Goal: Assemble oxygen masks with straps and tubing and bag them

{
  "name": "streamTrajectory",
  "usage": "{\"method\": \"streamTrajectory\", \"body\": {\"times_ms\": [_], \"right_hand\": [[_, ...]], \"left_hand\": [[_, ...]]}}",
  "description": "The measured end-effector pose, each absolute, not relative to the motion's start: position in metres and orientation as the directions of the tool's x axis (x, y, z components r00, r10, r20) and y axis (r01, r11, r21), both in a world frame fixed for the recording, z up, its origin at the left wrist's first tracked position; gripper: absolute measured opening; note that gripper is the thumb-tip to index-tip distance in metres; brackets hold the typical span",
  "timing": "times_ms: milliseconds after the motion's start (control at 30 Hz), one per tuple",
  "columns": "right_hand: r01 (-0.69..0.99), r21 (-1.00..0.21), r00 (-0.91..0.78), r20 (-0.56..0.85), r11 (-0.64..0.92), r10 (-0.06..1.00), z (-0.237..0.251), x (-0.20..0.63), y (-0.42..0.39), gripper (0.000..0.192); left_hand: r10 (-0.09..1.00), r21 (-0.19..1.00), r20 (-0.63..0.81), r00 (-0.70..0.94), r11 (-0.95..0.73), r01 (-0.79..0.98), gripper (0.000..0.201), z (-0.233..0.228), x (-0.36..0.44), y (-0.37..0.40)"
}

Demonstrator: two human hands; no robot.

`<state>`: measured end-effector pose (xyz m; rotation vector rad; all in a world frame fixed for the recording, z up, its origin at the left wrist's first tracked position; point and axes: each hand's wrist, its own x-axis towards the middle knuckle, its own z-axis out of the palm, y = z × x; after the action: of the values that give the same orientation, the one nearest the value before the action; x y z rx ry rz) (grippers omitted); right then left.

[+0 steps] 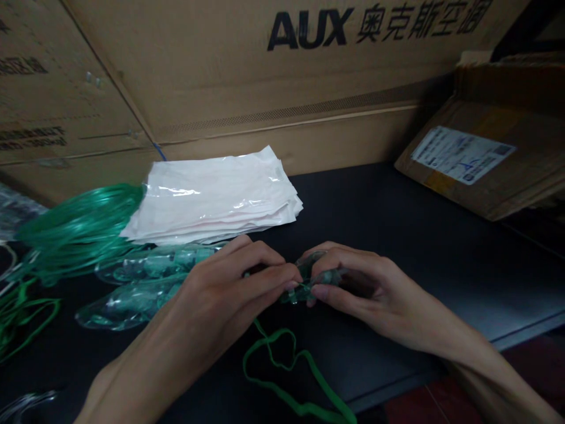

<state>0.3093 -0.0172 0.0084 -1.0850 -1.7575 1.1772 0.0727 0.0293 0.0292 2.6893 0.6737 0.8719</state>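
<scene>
Over the black table (pixel 353 215), before a large cardboard box (pixel 247 82), a translucent green piece (pixel 330 277) sits between both hands: the right hand (pixel 375 282) grips it, the left hand (pixel 233 288) pinches at its side. Good handling here means a steady right grip, small fingertip moves and the loose green strap (pixel 325 387) kept untwisted

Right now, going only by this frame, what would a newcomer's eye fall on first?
Probably the left hand and right hand, meeting at a translucent green piece near the centre, with a green strap looping below. Next, the shiny white packets behind the left hand and, at the back, the big carton printed "AUX".
</scene>
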Motion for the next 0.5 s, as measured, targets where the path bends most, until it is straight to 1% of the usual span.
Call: {"method": "streamTrajectory", "body": {"times_ms": [133, 267, 400, 500], "right_hand": [[0.238, -0.953, -0.362, 0.090, 0.186, 0.928, 0.0076, 0.3072, -0.0176, 0.015], [0.303, -0.939, -0.331, 0.056, 0.163, 0.942, 0.0059, 0.3062, -0.0176, 0.011], [0.359, -0.919, -0.307, 0.048, 0.162, 0.951, 0.0045, 0.3059, -0.0186, 0.009], [0.370, -0.916, -0.294, 0.043, 0.155, 0.955, 0.0035, 0.3060, -0.0194, 0.010]], "left_hand": [[0.438, 0.255, 0.475, 0.763, -0.899, 0.357, 0.021, 0.0278, 0.0697, 0.0296], [0.397, 0.184, 0.451, 0.800, -0.918, 0.352, 0.022, 0.0263, 0.0676, 0.0308], [0.385, 0.167, 0.444, 0.809, -0.923, 0.348, 0.019, 0.0245, 0.0670, 0.0306], [0.400, 0.195, 0.452, 0.797, -0.916, 0.350, 0.018, 0.0238, 0.0681, 0.0296]]}}
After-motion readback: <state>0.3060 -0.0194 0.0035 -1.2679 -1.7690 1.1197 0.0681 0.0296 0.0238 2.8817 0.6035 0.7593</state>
